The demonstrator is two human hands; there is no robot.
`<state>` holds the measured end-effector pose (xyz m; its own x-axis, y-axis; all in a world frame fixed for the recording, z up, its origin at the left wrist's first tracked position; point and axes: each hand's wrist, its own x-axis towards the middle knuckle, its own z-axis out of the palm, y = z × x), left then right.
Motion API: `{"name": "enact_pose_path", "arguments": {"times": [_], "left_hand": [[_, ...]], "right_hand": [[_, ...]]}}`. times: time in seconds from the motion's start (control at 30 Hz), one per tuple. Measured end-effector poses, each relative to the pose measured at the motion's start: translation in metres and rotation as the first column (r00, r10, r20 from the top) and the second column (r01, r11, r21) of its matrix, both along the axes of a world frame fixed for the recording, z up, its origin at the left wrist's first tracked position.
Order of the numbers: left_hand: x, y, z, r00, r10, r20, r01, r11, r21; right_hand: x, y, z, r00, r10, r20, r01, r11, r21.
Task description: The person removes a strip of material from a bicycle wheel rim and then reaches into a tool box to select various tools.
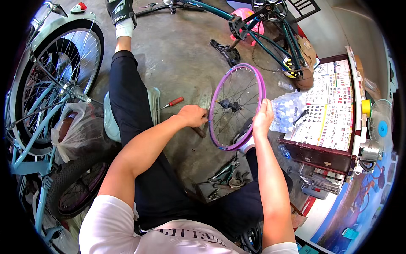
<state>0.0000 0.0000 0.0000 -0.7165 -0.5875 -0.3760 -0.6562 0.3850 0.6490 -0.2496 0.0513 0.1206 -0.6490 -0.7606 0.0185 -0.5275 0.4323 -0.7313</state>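
The person's white shirt nearest, 6 o'clock. Purple-rimmed wheel toward 2 o'clock, its 3–4 o'clock edge gripped in the right hand. Left hand: fingers curled narrow beside its 9 o'clock edge; contact or contents cannot be told. Red-handled screwdriver at that hand's 10 o'clock. Judged progress: wheel appears laced; no tyre mounted; trueness unclear.

left arm bent at the elbow, slanting forward toward the middle — left hand back up, fingers curled, tips partly hidden. right arm reaching ahead, nearly straight up the view, wrist about in line; right hand raised — fingers bent in a grip.
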Motion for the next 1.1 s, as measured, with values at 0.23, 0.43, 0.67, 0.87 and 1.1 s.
{"name": "enact_pose_path", "arguments": {"times": [0.23,0.43,0.67,0.87,1.1], "left_hand": [[0.0,0.012,0.003,1.0,0.0,0.007,0.0,1.0,0.019],[-0.001,0.011,0.016,0.98,0.096,-0.173,-0.086,0.994,0.062],[-0.022,-0.02,0.027,0.909,0.326,-0.26,-0.303,0.944,0.128],[-0.007,-0.03,0.001,0.964,0.214,-0.16,-0.225,0.973,-0.053],[-0.019,-0.053,-0.003,0.931,0.299,-0.207,-0.298,0.954,0.036]], "right_hand": [[-0.013,0.023,-0.005,0.993,0.081,-0.09,-0.085,0.995,-0.049],[-0.023,0.024,0.002,0.987,0.142,-0.069,-0.145,0.988,-0.045],[-0.026,0.016,0.008,0.993,0.113,0.048,-0.111,0.993,-0.04],[-0.01,-0.006,0.022,0.984,0.166,-0.067,-0.161,0.984,0.078],[0.004,-0.022,0.019,0.968,0.251,-0.026,-0.252,0.966,-0.065]]}}
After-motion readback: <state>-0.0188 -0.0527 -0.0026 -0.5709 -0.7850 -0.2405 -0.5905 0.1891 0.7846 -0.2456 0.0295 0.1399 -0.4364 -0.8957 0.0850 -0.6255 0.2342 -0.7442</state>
